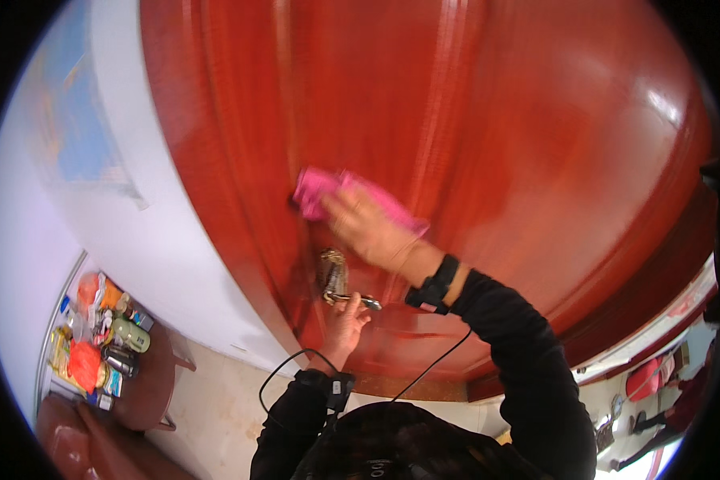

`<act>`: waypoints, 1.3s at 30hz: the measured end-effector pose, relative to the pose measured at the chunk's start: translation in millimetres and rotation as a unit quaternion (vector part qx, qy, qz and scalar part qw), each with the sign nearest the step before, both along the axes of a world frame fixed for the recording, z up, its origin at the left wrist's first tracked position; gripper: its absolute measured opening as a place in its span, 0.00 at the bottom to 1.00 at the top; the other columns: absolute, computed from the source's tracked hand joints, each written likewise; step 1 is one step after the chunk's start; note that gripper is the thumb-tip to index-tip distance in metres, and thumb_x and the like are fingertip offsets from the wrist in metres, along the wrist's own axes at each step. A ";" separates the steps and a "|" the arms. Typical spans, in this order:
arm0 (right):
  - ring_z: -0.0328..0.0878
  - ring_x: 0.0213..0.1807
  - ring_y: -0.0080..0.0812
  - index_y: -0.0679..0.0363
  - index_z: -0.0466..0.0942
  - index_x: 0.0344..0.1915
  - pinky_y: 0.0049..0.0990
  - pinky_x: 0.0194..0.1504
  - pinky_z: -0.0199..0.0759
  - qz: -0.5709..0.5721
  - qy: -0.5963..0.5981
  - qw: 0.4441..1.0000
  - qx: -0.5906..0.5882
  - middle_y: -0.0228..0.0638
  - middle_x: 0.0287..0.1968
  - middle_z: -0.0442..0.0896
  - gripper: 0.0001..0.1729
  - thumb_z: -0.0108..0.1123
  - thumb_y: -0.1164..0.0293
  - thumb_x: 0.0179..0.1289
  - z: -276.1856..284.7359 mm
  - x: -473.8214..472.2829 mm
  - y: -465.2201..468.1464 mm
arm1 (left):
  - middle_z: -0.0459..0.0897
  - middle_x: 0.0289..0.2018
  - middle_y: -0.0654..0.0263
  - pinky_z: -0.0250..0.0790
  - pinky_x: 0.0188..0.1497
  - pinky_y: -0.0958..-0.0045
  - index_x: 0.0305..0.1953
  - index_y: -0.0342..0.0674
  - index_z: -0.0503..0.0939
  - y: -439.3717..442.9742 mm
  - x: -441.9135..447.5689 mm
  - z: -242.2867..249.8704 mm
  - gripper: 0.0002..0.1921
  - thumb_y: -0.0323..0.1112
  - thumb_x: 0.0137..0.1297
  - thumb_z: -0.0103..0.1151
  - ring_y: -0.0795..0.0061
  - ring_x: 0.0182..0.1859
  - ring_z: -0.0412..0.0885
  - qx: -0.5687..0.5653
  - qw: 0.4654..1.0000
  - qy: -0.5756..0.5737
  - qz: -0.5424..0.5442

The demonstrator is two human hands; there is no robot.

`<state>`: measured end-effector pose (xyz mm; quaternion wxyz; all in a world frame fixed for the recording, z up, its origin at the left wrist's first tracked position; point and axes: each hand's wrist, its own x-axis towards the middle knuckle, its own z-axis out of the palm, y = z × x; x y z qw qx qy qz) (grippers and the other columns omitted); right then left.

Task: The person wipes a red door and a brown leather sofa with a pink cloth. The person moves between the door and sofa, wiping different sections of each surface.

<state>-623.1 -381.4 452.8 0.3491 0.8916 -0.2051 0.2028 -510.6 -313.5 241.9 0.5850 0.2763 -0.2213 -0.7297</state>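
Observation:
A red-brown wooden door (pixel 516 150) with raised panels stands in front of me. My right hand (pixel 369 228) presses a pink cloth (pixel 384 201) to the door's surface, above the handle; the hand is slightly blurred. Below it my left hand (pixel 348 327) has its fingers around the metal lever handle (pixel 369 302), which projects from an ornate bronze-coloured lock plate (pixel 333 273). Each wrist wears a black strap with a small device, and a thin black cable runs near both forearms.
A white wall (pixel 174 240) with a blurred poster (pixel 87 132) is at the left. A brown table (pixel 150 384) at the lower left bears bottles, a flask and plastic bags, beside a brown leather-like seat (pixel 66 432). Another person (pixel 675 414) is at the lower right, near a red object (pixel 643 380).

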 end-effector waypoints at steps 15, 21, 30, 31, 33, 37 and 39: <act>0.65 0.66 0.54 0.66 0.78 0.46 0.50 0.68 0.58 0.013 0.007 1.000 0.008 0.51 0.66 0.67 0.23 0.56 0.69 0.48 -33.6 -158.9 61.1 | 0.80 0.44 0.64 0.67 0.41 0.66 0.47 0.48 0.73 -4.9 14.3 -20.7 0.08 0.40 0.72 0.50 0.72 0.45 0.76 -0.122 0.989 0.032 -0.073; 0.67 0.63 0.53 0.59 0.77 0.49 0.52 0.65 0.58 -0.081 -0.130 0.957 -0.245 0.48 0.60 0.71 0.20 0.58 0.74 0.53 172.7 -278.7 92.8 | 0.83 0.39 0.67 0.66 0.34 0.73 0.45 0.51 0.75 2.6 2.7 2.1 0.10 0.41 0.67 0.61 0.77 0.37 0.77 0.019 0.999 -0.024 0.035; 0.68 0.62 0.53 0.59 0.75 0.54 0.43 0.62 0.63 -0.247 -0.352 0.839 -0.334 0.50 0.60 0.72 0.21 0.49 0.80 0.61 170.2 -442.0 158.6 | 0.82 0.39 0.69 0.66 0.38 0.76 0.45 0.45 0.76 6.9 1.7 12.0 0.11 0.44 0.71 0.54 0.78 0.41 0.78 -0.010 0.999 -0.038 0.011; 0.67 0.62 0.53 0.60 0.75 0.53 0.45 0.64 0.60 -0.244 -0.359 0.838 -0.330 0.51 0.59 0.72 0.20 0.51 0.79 0.59 136.8 -455.3 159.2 | 0.82 0.39 0.69 0.67 0.39 0.76 0.45 0.45 0.76 5.8 3.8 12.3 0.11 0.44 0.71 0.54 0.78 0.42 0.78 -0.013 0.999 -0.030 -0.002; 0.66 0.64 0.54 0.64 0.72 0.57 0.45 0.66 0.57 -0.322 -0.328 0.826 -0.328 0.50 0.62 0.71 0.22 0.48 0.78 0.62 52.8 -468.0 162.3 | 0.82 0.39 0.68 0.68 0.39 0.76 0.46 0.44 0.75 4.9 5.0 10.0 0.11 0.44 0.71 0.54 0.77 0.43 0.79 -0.014 0.999 -0.039 -0.009; 0.55 0.71 0.53 0.64 0.69 0.61 0.43 0.72 0.43 -0.226 -0.688 0.689 -0.016 0.51 0.66 0.64 0.21 0.43 0.71 0.72 -147.9 -424.3 174.8 | 0.82 0.38 0.69 0.67 0.38 0.78 0.45 0.41 0.76 2.8 8.2 9.7 0.13 0.45 0.72 0.52 0.78 0.40 0.78 -0.012 0.999 -0.034 -0.027; 0.55 0.71 0.55 0.65 0.64 0.65 0.41 0.72 0.44 -0.380 -0.559 0.727 -0.124 0.52 0.66 0.63 0.25 0.43 0.80 0.68 -230.2 -388.6 181.4 | 0.82 0.39 0.69 0.67 0.37 0.79 0.45 0.41 0.76 1.7 8.8 11.2 0.14 0.46 0.71 0.53 0.78 0.40 0.78 -0.003 0.999 -0.034 -0.038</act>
